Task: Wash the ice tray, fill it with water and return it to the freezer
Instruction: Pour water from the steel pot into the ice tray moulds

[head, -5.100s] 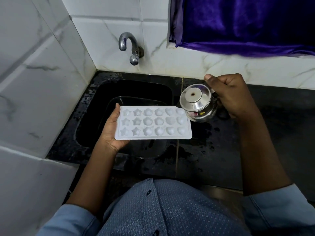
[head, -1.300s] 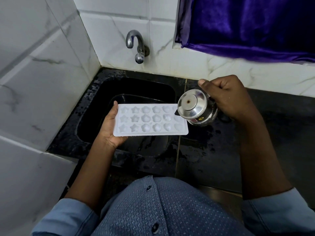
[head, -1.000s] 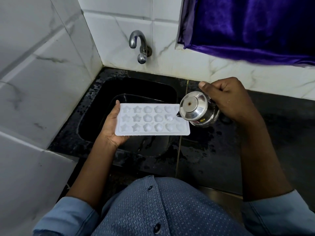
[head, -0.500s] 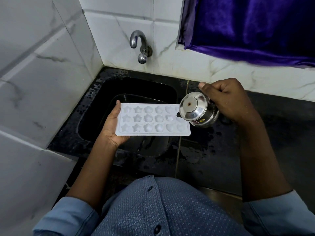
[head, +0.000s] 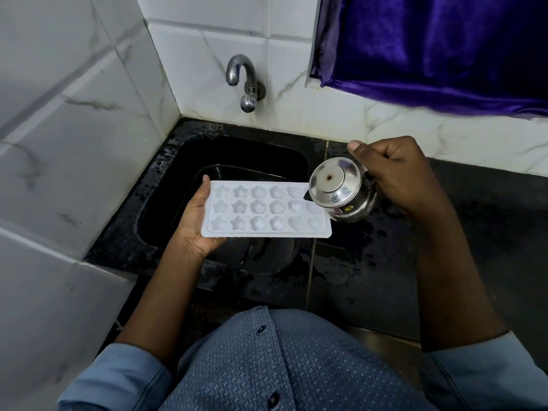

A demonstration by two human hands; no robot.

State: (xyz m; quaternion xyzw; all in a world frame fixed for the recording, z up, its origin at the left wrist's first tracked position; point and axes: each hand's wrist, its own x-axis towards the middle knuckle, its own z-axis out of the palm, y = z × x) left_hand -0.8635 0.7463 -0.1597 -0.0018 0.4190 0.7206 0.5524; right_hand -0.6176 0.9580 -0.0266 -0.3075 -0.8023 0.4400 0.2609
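Head view: ice tray (head: 265,213) held level above sink (head: 237,149).
Tray end over sink basin is gripped by L hand (head: 195,223), thumb laid on rim. Steel pot (head: 341,191) is clenched in R hand (head: 397,176), tipped, w/ spout set over tray end at sink's counter-side edge. Tap (head: 246,81) is seen on wall behind sink.

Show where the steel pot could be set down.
Widest bare patch: the wet black counter right of the sink, bordered by the tiled wall behind. The strips behind the sink under the tap and along the left wall are narrow. Over the sink it is crowded: left hand holding the ice tray, right hand tilting the steel pot.
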